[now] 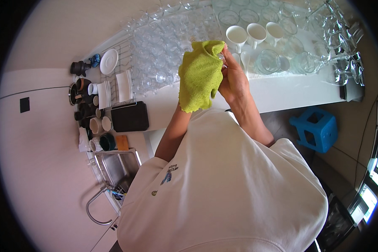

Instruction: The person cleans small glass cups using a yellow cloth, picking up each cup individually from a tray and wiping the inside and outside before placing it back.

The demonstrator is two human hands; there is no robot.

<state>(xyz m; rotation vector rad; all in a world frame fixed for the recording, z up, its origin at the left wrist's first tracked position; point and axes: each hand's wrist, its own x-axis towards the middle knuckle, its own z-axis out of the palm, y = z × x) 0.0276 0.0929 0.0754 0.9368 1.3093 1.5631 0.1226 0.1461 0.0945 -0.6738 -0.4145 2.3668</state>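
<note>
A yellow-green microfiber cloth [201,77] drapes over my left hand and hides its fingers; only the left forearm [174,132] shows below it. My right hand [235,80] is at the cloth's right edge, its thumb up against the fabric. Between the right fingers and the cloth a small part of a clear glass object [221,57] shows, and the cloth covers the rest. Just beyond the right hand, white ceramic mugs [236,35] and white spoons [245,60] are on the white counter [289,93].
Many clear glasses [160,47] crowd the counter's far left, and stemmed glasses [340,47] the right. Further left are white plates [109,61], a black tray [129,116], cups [96,125] and a steel sink [115,167] with a curved faucet [93,209]. A blue plastic stool [318,129] is at the right.
</note>
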